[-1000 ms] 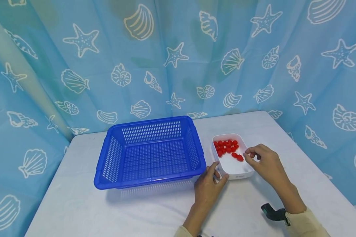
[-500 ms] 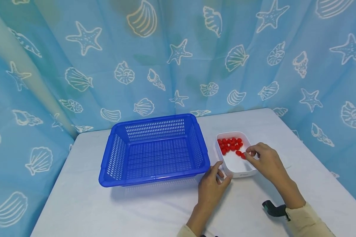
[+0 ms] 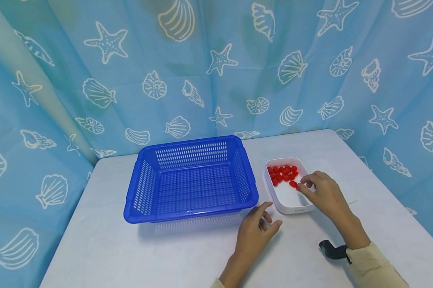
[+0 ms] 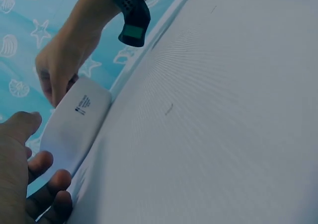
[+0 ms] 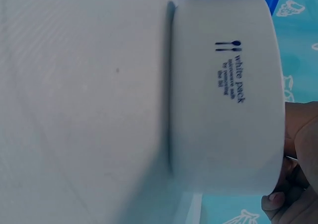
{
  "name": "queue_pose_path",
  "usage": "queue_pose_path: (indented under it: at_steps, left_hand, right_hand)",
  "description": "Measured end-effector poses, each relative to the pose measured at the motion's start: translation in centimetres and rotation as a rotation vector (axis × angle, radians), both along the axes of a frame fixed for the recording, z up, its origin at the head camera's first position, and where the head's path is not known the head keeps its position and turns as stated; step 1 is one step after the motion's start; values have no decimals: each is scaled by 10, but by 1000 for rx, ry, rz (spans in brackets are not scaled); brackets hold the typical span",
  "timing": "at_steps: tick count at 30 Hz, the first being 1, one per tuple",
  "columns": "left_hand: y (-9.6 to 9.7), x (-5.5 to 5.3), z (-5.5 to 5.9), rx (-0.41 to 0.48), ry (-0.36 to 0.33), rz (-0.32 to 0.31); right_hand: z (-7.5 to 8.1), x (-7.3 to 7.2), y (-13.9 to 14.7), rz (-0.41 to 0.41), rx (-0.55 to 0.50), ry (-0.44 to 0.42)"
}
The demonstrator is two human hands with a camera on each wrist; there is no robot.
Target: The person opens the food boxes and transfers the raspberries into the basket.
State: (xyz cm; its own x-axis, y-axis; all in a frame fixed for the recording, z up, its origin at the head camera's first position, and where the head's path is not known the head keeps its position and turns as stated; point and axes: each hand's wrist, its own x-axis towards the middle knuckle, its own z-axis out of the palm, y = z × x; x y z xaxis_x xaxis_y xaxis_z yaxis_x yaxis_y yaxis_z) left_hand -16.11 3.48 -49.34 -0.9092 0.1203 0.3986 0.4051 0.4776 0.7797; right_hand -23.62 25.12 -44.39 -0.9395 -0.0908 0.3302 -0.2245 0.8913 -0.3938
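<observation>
A white plastic box [image 3: 295, 209] stands right of the blue basket, with small red berry-like pieces [image 3: 285, 177] grouped toward its far left end. My right hand [image 3: 324, 194] reaches over the box's right wall. Its thumb and forefinger pinch at a red berry [image 3: 297, 187], which they partly cover. In the right wrist view, the box wall hides these fingertips. Just off the box's front left corner is my left hand [image 3: 254, 234], its fingers apart, loosely bent and holding nothing. The left wrist view shows those fingers [image 4: 44, 159] beside the box wall.
The large blue basket [image 3: 205, 212], with slotted sides, sits left of the box and close to my left hand. A white cloth [image 3: 105, 240] covers the table. Behind it hangs a blue curtain [image 3: 202, 60] with shell prints. A dark device [image 3: 333, 251] is strapped at my right wrist.
My left hand has come away from the box's front left corner. My right thumb and forefinger have moved left, onto a red berry. The head view has shifted slightly.
</observation>
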Motion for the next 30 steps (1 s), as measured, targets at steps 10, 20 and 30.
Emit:
queue_pose_path:
  at_steps: [10, 20, 30]
  left_hand:
    - [-18, 14, 1, 32, 15, -30]
    - [-43, 21, 4, 86, 30, -57]
    - [-67, 33, 13, 100, 18, -68]
  right_hand:
    - [-6, -3, 5, -14, 21, -36]
    - [-6, -4, 6, -30, 32, -33]
    - [-7, -7, 4, -35, 53, -29]
